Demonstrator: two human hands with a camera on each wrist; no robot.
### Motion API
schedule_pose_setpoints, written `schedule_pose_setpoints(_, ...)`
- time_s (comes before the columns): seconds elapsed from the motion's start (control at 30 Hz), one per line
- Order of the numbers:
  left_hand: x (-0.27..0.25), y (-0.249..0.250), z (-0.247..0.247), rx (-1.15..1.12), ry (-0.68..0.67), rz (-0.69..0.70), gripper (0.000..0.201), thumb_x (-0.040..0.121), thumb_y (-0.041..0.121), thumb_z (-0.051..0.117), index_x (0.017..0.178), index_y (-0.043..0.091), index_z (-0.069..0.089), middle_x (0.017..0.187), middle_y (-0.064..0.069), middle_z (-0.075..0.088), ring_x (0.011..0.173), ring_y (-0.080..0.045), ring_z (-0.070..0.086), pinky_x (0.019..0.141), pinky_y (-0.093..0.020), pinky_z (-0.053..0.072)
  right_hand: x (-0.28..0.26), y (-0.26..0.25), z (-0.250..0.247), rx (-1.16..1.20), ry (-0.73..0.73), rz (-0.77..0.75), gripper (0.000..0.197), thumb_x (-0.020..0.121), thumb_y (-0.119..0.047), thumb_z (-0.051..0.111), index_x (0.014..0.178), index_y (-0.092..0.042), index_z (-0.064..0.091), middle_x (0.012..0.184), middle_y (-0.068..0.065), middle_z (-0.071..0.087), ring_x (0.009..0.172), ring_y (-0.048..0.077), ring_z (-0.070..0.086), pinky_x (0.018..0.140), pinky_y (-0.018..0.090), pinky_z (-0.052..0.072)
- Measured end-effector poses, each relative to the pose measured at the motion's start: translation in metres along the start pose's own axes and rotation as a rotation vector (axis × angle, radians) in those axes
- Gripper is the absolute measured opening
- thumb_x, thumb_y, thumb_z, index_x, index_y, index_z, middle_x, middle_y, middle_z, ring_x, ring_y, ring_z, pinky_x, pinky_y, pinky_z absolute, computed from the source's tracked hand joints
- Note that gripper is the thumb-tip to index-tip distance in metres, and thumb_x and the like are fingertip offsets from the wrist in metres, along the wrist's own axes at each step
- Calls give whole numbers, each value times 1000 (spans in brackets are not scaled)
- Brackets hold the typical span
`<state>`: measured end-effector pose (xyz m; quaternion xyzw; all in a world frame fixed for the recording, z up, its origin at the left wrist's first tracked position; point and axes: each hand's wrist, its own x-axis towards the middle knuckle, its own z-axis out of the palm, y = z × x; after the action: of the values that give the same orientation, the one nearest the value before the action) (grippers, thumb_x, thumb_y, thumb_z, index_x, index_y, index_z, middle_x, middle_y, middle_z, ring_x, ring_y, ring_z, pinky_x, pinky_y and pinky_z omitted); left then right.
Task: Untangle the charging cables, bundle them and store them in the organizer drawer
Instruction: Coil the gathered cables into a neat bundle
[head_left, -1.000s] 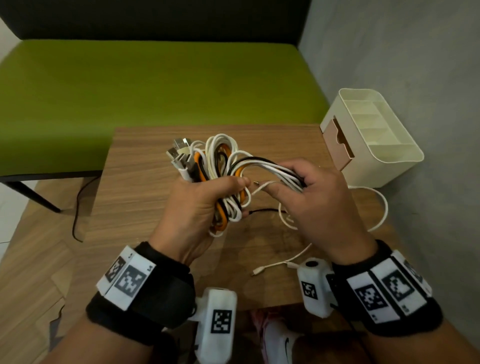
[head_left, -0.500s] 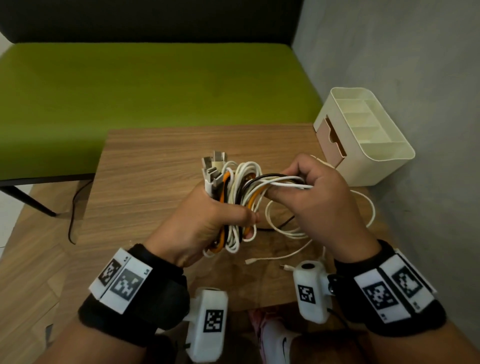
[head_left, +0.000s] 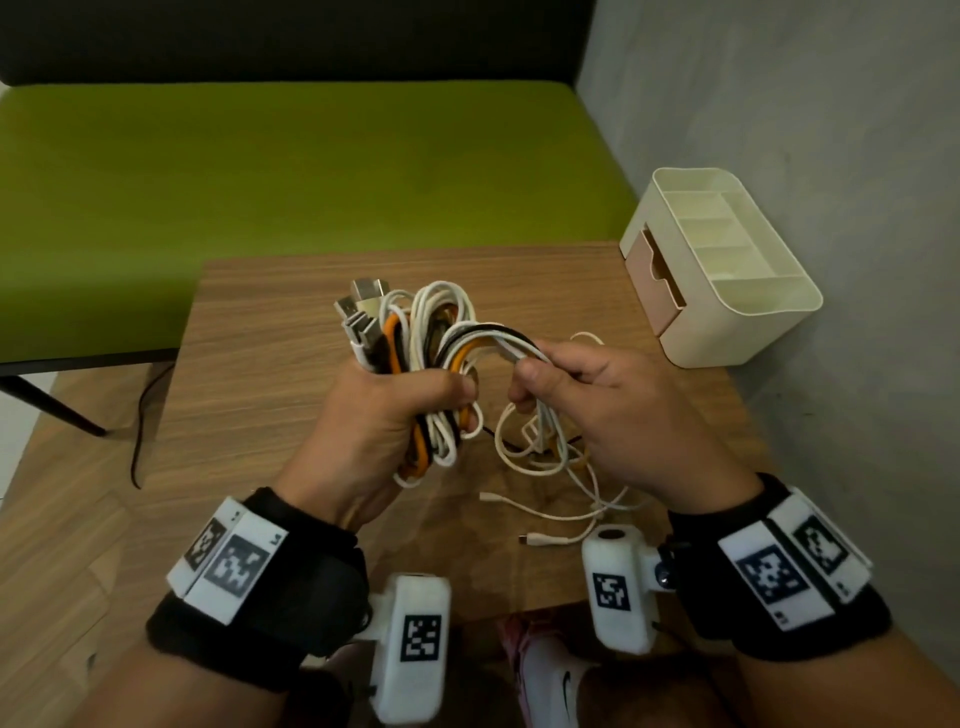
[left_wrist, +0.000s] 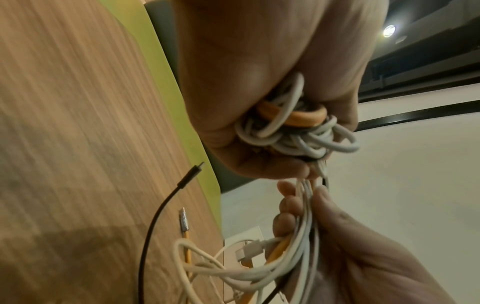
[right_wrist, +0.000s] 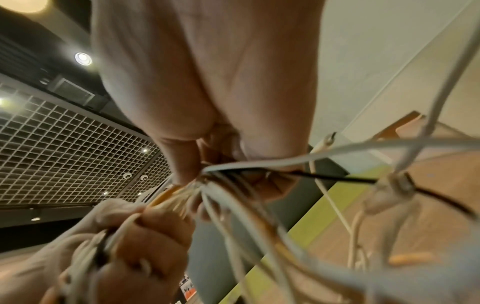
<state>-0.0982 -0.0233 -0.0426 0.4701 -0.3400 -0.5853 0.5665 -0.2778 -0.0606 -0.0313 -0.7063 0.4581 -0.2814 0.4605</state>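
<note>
Wooden table (head_left: 270, 364): organizer (head_left: 748, 317), loose cables (head_left: 561, 512)

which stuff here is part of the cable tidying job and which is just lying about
Part of the job:
- cable bundle, gripped by the left hand
- loose cable ends trailing on the table, strands pinched by the right hand
- organizer with its drawer

Just lying about:
- green bench
- black cord on the floor

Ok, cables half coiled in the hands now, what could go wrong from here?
1. Loose tails trail tangled on the table below the right hand; winding may tighten a knot.
2. The left hand grips a fat coil; loops could spring free.
3. The organizer's drawer looks small; the bundle may not fit.
</note>
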Motion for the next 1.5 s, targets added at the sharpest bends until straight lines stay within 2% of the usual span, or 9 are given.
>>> schedule_pose_setpoints(0.23, -1, -7, 13, 75, -37, 21, 35, 68, -8, 70, 82, 24, 77, 72, -7, 68, 63, -21, 65, 58, -32, 52, 2, 4, 28, 140, 289, -11, 21, 99, -21, 58, 111, -26, 74, 90, -18, 75, 89, -6, 68, 77, 11, 51)
schedule_pose_setpoints(0.43, 3, -13, 13, 123, 37, 28, 32, 76, -15, 66, 90, 12, 74, 84, -20, 71, 75, -33, 66, 69, -51, 52, -2, -3, 39, 177, 301, -14, 24, 101, -25, 54, 113, -24, 74, 98, -15, 75, 95, -4, 67, 82, 15, 52)
schedule_pose_setpoints(0.53, 2, -15, 14, 79, 49, 42, 31, 75, -17, 64, 93, 8, 72, 84, -21, 69, 76, -32, 66, 69, -47, 52, 2, -3, 42, 213, 299, 7, 22, 101, -26, 53, 114, -29, 72, 98, -13, 76, 93, -3, 68, 78, 12, 51)
schedule_pose_setpoints(0.77, 2, -15, 15, 64, 24, 103, 38, 74, -18, 64, 100, 9, 70, 84, -11, 73, 81, -32, 70, 67, -46, 56, 8, 4, 37, 376, 46, 106, 58, 95, -47, 49, 147, -21, 45, 149, -8, 50, 136, 1, 43, 117, 29, 33)
schedule_pose_setpoints(0.87, 1, -12, 12, 62, -2, 113, 41, 75, -20, 62, 95, 13, 72, 85, -9, 74, 80, -25, 71, 67, -35, 57, 9, 14, 32, 408, -8, 59, 56, 89, -47, 50, 140, -26, 54, 148, -2, 51, 140, 13, 43, 119, 44, 30)
schedule_pose_setpoints(1.0, 1, -9, 7, 29, -28, 97, 39, 67, -9, 65, 89, 21, 76, 88, -12, 74, 82, -29, 70, 72, -42, 57, 7, 21, 20, 492, -126, 19, 37, 96, -29, 50, 131, -22, 59, 139, 5, 58, 134, 27, 50, 114, 52, 36)
schedule_pose_setpoints(1.13, 1, -6, 2, -47, -85, 49, 41, 66, -10, 63, 95, 17, 74, 93, -18, 71, 86, -34, 68, 75, -46, 56, 6, 12, 9, 435, -233, -2, 48, 97, -28, 52, 143, -14, 50, 155, -8, 40, 146, 9, 32, 121, 42, 25)
schedule_pose_setpoints(1.4, -4, -9, 11, -100, -130, -30, 42, 68, -10, 62, 109, 0, 66, 97, -28, 68, 89, -43, 66, 81, -56, 54, 6, 9, 14, 9, -75, -147, 42, 96, -41, 47, 125, -18, 66, 158, -19, 29, 138, -16, 26, 111, 6, 24)
schedule_pose_setpoints(1.5, -6, -11, 13, -103, -121, -53, 41, 67, -9, 64, 108, -4, 64, 93, -26, 69, 86, -41, 67, 81, -53, 55, 5, 11, 21, -121, -39, -134, 46, 97, -48, 41, 122, -19, 67, 160, -22, 22, 139, -17, 22, 116, 14, 23)
